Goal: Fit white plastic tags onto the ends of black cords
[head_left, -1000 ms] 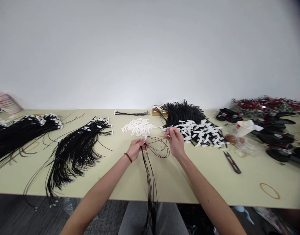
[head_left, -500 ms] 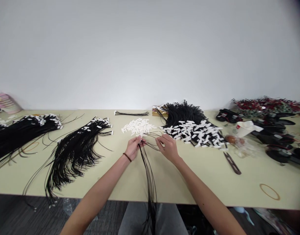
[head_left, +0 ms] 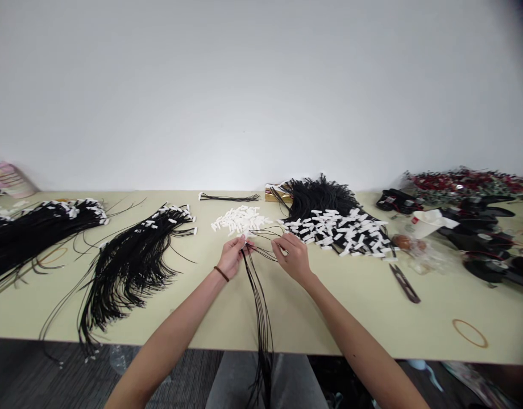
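Observation:
My left hand (head_left: 231,257) is closed on a white connector (head_left: 245,239) with thin black wires coming out of it. Its fingers partly hide the connector. My right hand (head_left: 293,254) pinches one or more of the thin black wires (head_left: 265,251) a little to the right. From the left hand a bundle of loose black wires (head_left: 261,318) runs down over the table edge onto the lap. Just beyond my hands lies a pile of white connectors (head_left: 240,219).
Wire bundles with white connectors (head_left: 129,272) lie to the left, and a large heap of wired connectors (head_left: 342,230) to the right. Thread snips (head_left: 405,284), a rubber band (head_left: 470,333), a paper cup (head_left: 426,223) and black parts (head_left: 478,227) are farther right. Behind the table stands a wall (head_left: 253,102).
Almost nothing differs. Both hands keep the same hold and place, with only a very slight shift of the right fingers and wires.

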Demonstrator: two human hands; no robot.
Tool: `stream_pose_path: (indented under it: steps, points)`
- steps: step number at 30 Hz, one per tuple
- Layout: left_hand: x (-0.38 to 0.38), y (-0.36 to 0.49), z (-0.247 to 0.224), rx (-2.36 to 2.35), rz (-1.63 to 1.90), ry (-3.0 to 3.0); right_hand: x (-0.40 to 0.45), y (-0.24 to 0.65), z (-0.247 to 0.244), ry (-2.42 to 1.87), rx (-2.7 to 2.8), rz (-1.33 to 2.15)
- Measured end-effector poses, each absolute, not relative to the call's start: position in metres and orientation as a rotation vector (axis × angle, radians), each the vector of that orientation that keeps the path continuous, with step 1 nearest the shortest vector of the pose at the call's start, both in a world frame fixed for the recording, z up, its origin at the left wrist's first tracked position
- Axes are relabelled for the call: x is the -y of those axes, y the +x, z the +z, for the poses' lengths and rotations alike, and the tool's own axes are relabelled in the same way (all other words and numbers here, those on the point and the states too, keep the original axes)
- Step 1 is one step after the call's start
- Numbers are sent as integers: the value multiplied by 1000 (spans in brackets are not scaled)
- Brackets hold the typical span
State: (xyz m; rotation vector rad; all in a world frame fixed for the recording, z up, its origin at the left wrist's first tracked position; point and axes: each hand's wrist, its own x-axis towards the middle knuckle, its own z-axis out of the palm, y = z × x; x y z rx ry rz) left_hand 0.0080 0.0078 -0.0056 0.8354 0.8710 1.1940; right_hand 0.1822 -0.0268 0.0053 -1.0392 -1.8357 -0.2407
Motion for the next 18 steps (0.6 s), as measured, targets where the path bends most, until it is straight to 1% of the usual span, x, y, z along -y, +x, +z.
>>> stream_pose_path:
  steps: [18]
  points:
    - [-7, 7, -6, -847, 1199, 852, 27, 182, 5, -1015, 1859, -246]
